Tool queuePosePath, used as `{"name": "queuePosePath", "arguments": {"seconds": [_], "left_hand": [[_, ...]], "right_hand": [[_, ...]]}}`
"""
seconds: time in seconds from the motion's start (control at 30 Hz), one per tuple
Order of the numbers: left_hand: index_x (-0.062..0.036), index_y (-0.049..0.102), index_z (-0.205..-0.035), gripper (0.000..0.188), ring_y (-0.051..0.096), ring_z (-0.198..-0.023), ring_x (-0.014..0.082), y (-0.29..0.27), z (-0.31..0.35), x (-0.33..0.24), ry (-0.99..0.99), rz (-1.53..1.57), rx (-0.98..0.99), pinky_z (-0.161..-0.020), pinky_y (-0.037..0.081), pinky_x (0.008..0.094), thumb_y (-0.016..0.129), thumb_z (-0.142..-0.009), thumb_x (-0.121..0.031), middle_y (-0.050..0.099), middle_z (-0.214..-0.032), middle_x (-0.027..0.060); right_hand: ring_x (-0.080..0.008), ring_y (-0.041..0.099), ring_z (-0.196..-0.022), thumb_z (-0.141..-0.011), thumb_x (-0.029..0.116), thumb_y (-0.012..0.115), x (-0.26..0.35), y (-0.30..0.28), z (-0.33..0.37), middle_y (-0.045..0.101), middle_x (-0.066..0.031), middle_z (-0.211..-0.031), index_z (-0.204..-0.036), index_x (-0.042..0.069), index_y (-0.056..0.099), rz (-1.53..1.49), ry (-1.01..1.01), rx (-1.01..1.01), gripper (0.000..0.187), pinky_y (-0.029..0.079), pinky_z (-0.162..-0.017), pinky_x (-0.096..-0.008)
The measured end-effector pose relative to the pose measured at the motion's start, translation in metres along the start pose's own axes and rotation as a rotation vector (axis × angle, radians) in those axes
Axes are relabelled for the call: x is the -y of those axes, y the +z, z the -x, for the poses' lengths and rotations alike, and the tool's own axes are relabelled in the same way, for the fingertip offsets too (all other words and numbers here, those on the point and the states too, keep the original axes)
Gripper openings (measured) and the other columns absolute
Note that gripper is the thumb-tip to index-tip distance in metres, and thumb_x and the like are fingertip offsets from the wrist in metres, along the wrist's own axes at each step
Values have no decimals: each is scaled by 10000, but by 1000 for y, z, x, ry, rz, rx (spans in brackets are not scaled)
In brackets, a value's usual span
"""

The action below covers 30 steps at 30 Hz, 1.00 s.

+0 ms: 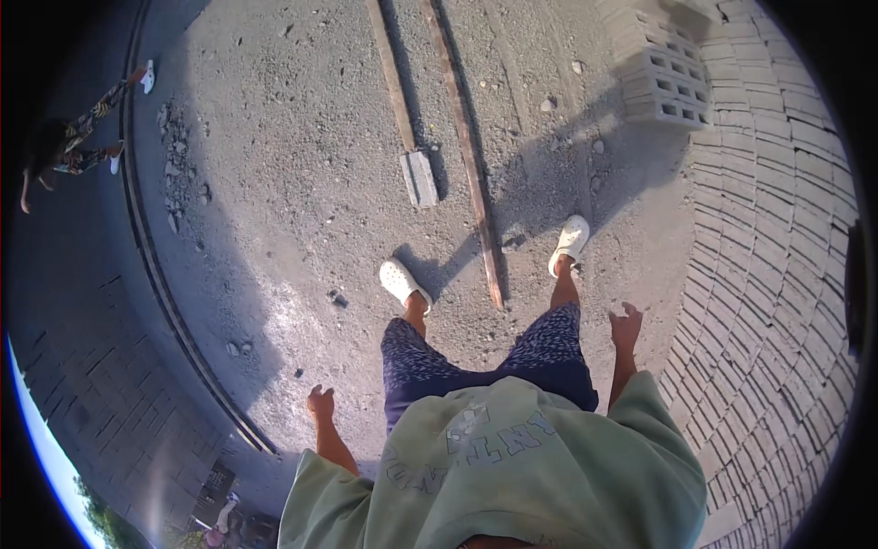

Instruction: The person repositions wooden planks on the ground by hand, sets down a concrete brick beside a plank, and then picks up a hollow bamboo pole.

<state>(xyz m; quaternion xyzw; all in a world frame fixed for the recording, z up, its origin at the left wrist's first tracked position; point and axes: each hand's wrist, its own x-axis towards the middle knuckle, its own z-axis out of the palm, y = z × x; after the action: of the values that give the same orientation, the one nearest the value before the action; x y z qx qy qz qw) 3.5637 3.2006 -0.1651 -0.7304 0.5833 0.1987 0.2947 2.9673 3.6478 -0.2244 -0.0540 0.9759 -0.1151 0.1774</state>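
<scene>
Head view: our left hand (pixel 320 403) and right hand (pixel 626 326) hung open, holding nothing, as we straddled a wooden plank (pixel 464 146) underfoot; catching a shoe there risked a stumble.

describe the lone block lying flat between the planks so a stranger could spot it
Start at the two long wooden planks on the sandy ground ahead of the feet. At the near end of the shorter plank lies a single grey block, apart from the stacked hollow blocks on the right.

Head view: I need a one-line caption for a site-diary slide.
Both empty hands, left hand and right hand, hang over sandy ground beside a long brown wooden plank and stacked grey concrete blocks.
</scene>
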Motion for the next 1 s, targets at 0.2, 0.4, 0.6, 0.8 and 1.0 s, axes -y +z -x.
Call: {"name": "queuePosePath", "arguments": {"seconds": [0.2, 0.4, 0.6, 0.8, 1.0], "left_hand": [[-35, 611, -1108, 467, 628, -896, 330, -55, 82, -39, 119, 187, -279, -811, 482, 399, 651, -701, -260, 655, -942, 204], [-23, 638, -1061, 429, 623, -926, 353, -18, 242, -95, -58, 469, -355, -829, 479, 396, 635, -709, -269, 645, -919, 239], [-43, 710, -862, 342, 642, -812, 366, 85, 353, -93, -220, 593, -340, -769, 485, 433, 602, -759, -351, 654, -832, 221], [-108, 724, -854, 230, 630, -796, 364, 224, 430, -38, -454, 562, -402, -796, 479, 454, 571, -753, -247, 659, -853, 195], [-221, 499, -1279, 571, 424, -1183, 358, 194, 506, -58, -778, 971, -386, -940, 374, 565, 617, -729, -128, 452, -1262, 172]], "right_hand": [[-245, 645, -765, -634, 173, 729, 13, -49, -15, 655, -133, -803, -961, 47, 637, -215, -69, 254, 363, 510, -709, -354], [-153, 638, -606, -611, 238, 768, 53, -103, -119, 673, -96, -674, -755, 49, 708, -305, -336, 478, 245, 506, -604, -290], [-111, 602, -523, -651, 230, 766, 129, -188, -227, 666, -70, -653, -753, 28, 701, -417, -512, 514, 236, 477, -500, -262], [-115, 594, -499, -706, 171, 725, 175, -196, -231, 657, -79, -625, -753, -2, 677, -409, -621, 625, 185, 469, -473, -266], [-131, 525, -423, -795, 265, 650, 194, -160, -139, 627, -78, -561, -766, 19, 675, -192, -814, 721, 249, 427, -430, -282]]}}
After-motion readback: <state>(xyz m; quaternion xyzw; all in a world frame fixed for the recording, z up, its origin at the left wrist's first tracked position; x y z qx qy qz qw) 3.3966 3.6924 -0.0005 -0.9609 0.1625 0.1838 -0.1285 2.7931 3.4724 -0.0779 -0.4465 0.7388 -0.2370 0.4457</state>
